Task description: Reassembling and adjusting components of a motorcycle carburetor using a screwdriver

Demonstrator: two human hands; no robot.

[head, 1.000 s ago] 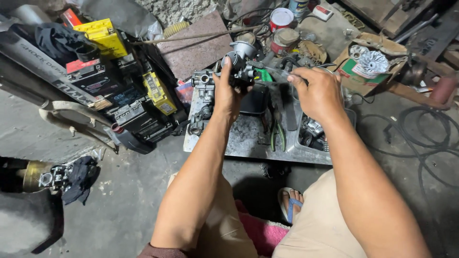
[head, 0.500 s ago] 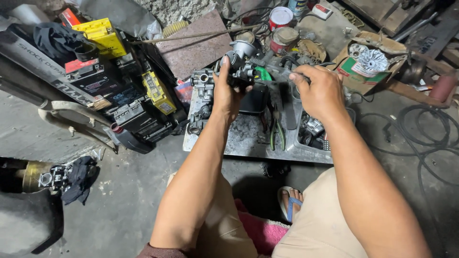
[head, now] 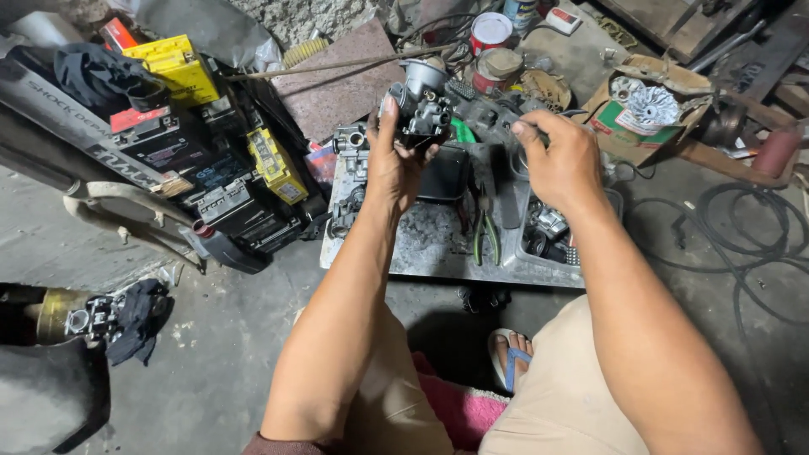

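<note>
Not much has moved in the last second: the left hand (head: 396, 160) stays clamped on the carburetor (head: 421, 105), held up over the metal worktop (head: 421, 244). The right hand (head: 560, 160) has pinched together at the part's side, so the fiddling continues.

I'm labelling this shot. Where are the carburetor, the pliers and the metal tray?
carburetor (head: 421, 105), head view, its metal body.
pliers (head: 485, 232), head view, the green handles.
metal tray (head: 421, 244), head view, bare floor of it.
</note>
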